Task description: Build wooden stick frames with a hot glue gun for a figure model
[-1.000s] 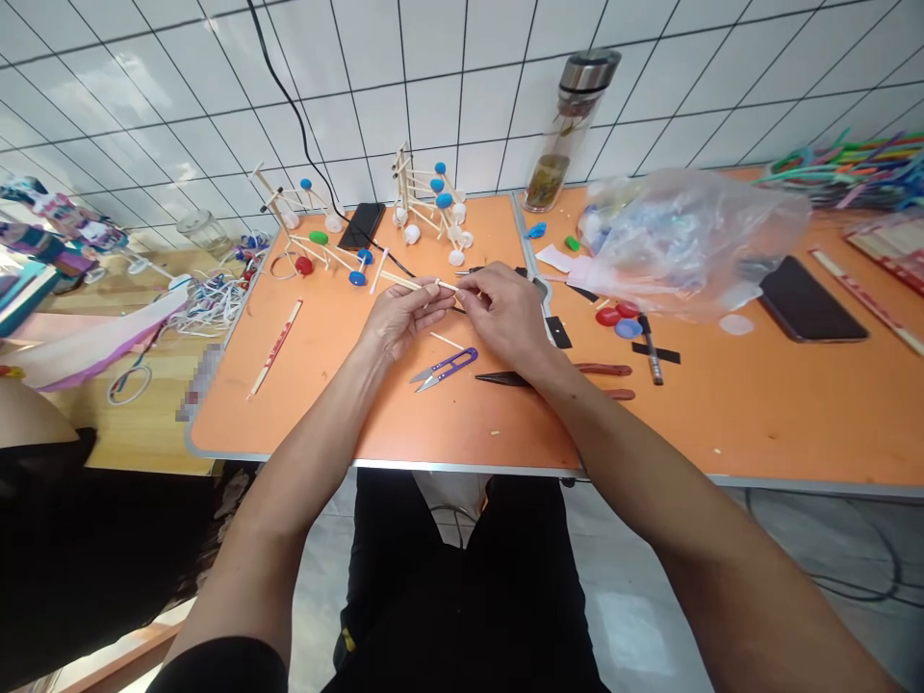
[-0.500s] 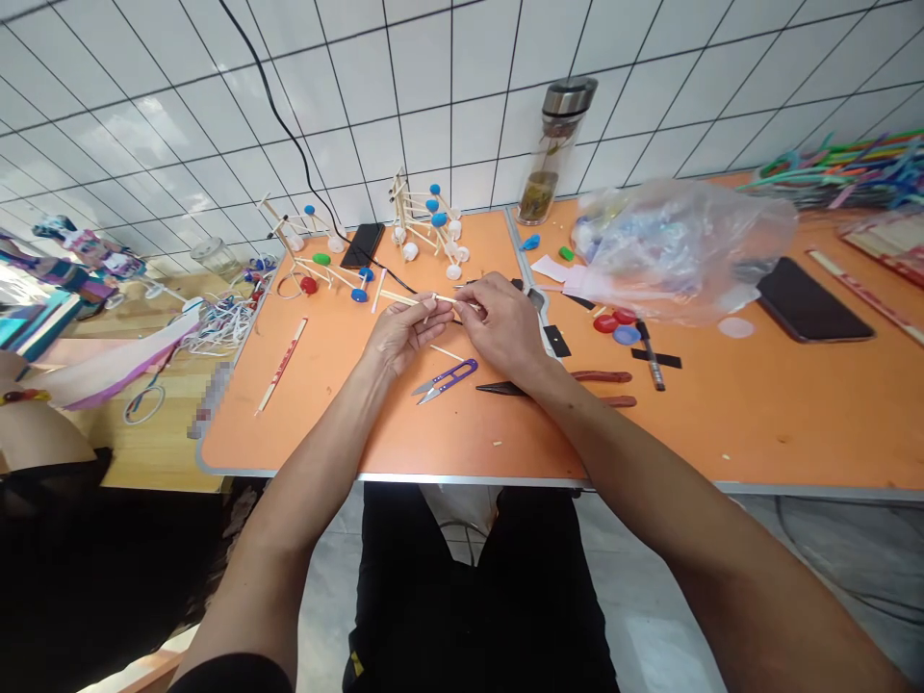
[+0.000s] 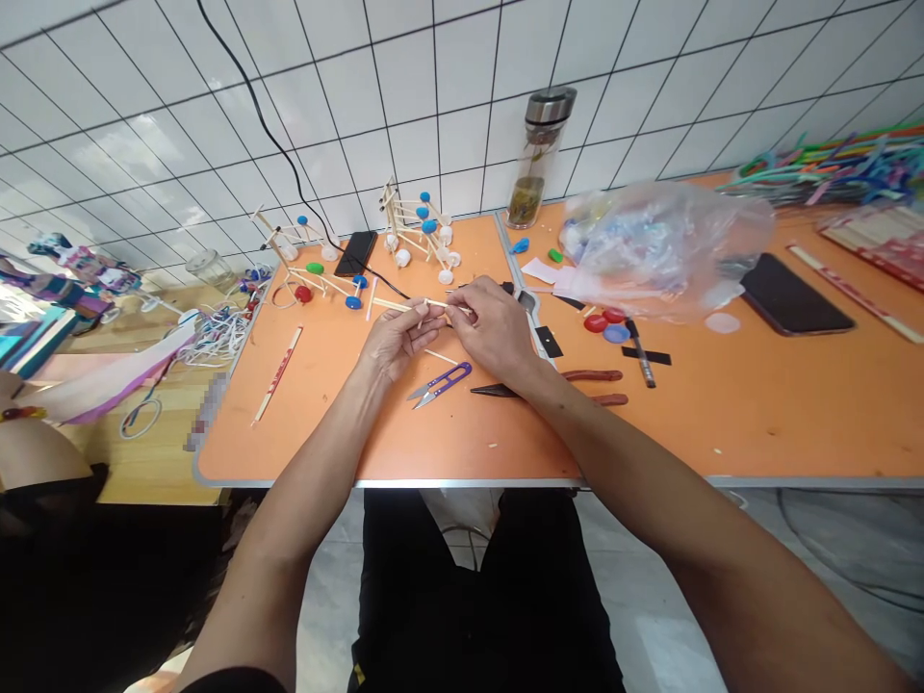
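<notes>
Pale wood, thin and straight: the stick (image 3: 394,305) is held level over the smooth orange table (image 3: 324,423), just beyond the purple snips (image 3: 438,383). The left hand (image 3: 400,337) pinches its middle and the right hand (image 3: 491,327) its right end, fingertips pressed together. Right of the snips lie red-handled pliers (image 3: 577,382). Farther right sits a crinkled clear plastic bag (image 3: 664,245).

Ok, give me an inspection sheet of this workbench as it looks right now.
Surface: orange tabletop, scattered with tools and parts.
Job's things: thin wooden sticks, pinched between both hands.
Clutter: purple thread snips, red-handled pliers, clear plastic bag, red and blue bottle caps, black phone, stick-and-cap models.
Grippers: left hand and right hand, both closed on the sticks.
Cables: black cable down the wall onto the table; white cords at left.
Surroundings: white tiled wall, steel-lidded glass bottle.
</notes>
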`<state>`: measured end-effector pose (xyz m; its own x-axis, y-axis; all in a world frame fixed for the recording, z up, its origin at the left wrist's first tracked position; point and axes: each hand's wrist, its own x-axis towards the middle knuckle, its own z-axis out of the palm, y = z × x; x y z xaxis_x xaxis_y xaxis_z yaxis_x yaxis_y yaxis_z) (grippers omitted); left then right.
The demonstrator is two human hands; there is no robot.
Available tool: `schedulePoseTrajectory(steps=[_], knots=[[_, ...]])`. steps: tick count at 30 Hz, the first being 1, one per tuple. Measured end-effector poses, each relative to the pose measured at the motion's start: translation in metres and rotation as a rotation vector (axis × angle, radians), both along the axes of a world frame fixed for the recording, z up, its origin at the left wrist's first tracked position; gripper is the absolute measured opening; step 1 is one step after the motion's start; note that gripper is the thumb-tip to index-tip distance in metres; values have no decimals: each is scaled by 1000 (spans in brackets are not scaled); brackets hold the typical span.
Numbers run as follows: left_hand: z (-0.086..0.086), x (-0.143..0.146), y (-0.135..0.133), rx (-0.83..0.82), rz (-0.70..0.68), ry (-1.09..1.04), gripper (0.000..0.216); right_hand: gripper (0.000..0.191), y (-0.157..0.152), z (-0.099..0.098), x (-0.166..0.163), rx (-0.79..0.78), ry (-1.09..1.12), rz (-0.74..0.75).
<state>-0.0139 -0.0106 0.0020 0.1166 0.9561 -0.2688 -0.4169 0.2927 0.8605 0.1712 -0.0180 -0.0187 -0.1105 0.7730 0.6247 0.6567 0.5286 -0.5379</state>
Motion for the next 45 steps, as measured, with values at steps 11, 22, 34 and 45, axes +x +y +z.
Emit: schedulePoseTrajectory(steps=[11, 22, 34, 45], knots=[[2, 0, -1, -13, 7, 22, 11, 15, 0, 1, -1, 2, 4, -9], [3, 2, 0, -19, 34, 50, 6, 18, 0, 1, 0, -38, -7, -8], [2, 2, 0, -20, 37, 44, 6, 18, -1, 4, 0, -52, -10, 1], [3, 3, -1, -27, 41, 35, 6, 18, 0, 3, 0, -50, -12, -13]])
